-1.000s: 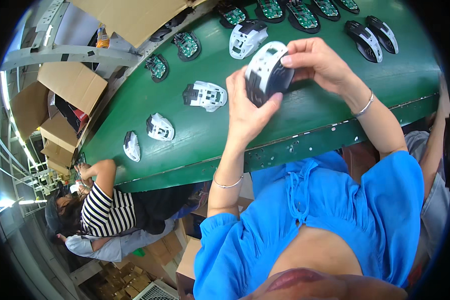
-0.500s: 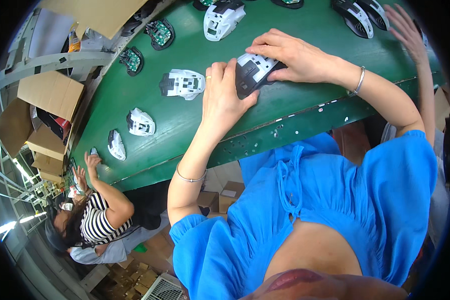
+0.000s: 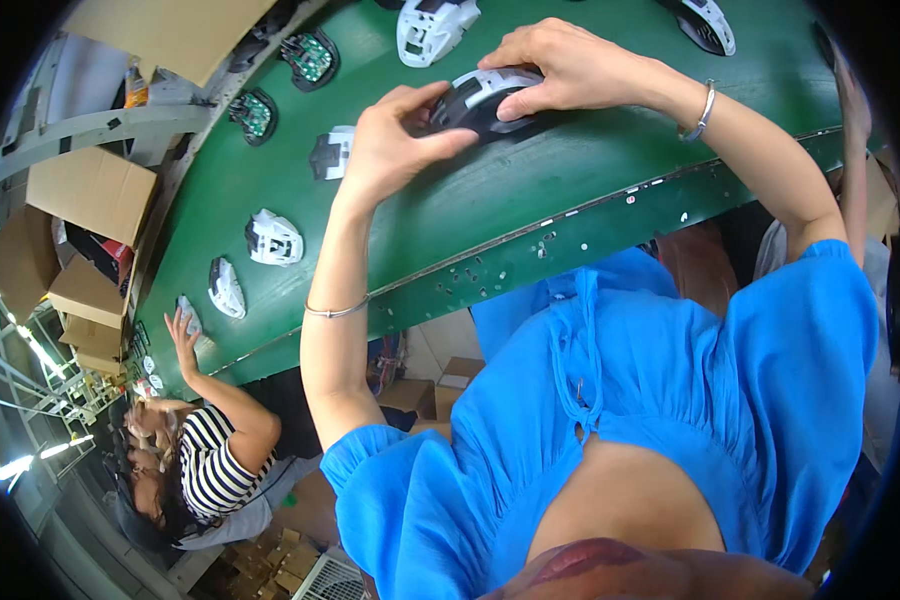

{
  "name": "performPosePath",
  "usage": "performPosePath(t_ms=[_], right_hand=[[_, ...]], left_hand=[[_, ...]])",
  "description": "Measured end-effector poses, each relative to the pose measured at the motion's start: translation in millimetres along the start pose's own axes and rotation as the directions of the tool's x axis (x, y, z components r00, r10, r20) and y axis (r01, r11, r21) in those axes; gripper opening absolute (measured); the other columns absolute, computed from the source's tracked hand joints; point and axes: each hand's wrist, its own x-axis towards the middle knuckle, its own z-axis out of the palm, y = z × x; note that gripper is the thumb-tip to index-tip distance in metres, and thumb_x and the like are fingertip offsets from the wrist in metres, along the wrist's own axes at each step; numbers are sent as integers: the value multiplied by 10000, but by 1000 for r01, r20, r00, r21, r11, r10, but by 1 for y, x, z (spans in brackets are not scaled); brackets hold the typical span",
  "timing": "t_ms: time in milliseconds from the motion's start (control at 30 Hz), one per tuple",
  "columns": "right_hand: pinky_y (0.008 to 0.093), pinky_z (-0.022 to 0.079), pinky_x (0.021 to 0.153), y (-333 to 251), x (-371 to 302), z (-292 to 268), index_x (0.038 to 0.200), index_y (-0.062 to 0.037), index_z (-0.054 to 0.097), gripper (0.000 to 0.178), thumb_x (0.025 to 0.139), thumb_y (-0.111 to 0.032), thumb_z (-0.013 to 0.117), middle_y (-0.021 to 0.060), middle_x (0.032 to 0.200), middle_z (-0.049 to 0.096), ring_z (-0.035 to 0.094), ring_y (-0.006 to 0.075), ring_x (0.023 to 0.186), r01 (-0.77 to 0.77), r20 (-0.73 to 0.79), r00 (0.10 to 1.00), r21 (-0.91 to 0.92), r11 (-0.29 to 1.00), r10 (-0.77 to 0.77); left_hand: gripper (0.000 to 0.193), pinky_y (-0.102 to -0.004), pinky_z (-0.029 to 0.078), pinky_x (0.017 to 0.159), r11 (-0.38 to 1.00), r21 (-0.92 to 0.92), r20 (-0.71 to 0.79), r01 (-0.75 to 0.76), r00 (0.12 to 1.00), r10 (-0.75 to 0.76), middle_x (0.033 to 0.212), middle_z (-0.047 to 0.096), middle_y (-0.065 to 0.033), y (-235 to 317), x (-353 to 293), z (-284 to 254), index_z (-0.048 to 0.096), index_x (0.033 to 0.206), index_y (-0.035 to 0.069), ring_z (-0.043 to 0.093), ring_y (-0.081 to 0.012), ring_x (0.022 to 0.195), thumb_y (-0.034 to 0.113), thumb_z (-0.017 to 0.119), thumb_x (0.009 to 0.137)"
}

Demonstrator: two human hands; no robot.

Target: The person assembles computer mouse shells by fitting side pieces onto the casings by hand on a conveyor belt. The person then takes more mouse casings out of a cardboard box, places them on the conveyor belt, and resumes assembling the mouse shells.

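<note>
A half-built computer mouse, with a white and black upper part over a dark base, is tilted and blurred above the green belt. My right hand grips its right end, thumb in front and fingers behind. At the other end my left hand has its fingers and thumb spread apart around the mouse's tip; whether they touch it is hard to tell. Partly behind my left hand lies a white mouse shell. Beyond the held mouse rests another white and black shell.
Along the green belt lie more shells and two dark bases with green circuit boards. A black and white mouse is at the far right. Cardboard boxes stand left; a co-worker in stripes sits lower left, another person's hand is right.
My hands and the mouse have moved left and farther away, and the mouse has tilted. My left hand's grip has loosened. The other person's hand at right has lowered.
</note>
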Motion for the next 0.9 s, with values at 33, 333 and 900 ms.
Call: performPosePath(t_ms=[33, 333, 900], right_hand=[[346, 495, 758, -5, 0, -6, 1063, 40, 639, 529, 759, -387, 708, 167, 911, 657, 623, 277, 825, -112, 59, 992, 86, 990, 107], [409, 493, 668, 6, -45, -17, 891, -14, 671, 596, 714, -583, 677, 119, 775, 655, 633, 295, 738, -369, -364, 880, -122, 922, 304], [353, 497, 731, 34, -3, -66, 1059, -31, 623, 359, 769, -226, 703, 106, 914, 619, 613, 254, 779, -156, -491, 867, -98, 983, 89]], left_hand=[[539, -273, 458, 851, 972, -229, -57, 53, 996, -68, 1056, 622, -100, 1, -2, -1, 561, 1229, -41, 570, -155, 940, 198, 730, 777], [381, -290, 475, 859, 926, -376, -527, -39, 831, -179, 1043, 657, -153, -1, 21, -8, 603, 1145, -63, 619, -179, 956, 233, 608, 906], [682, -432, 373, 1003, 969, 247, -251, -26, 964, 90, 1247, 473, -221, 30, 34, 38, 483, 1306, 45, 439, -385, 1169, 141, 746, 683]])
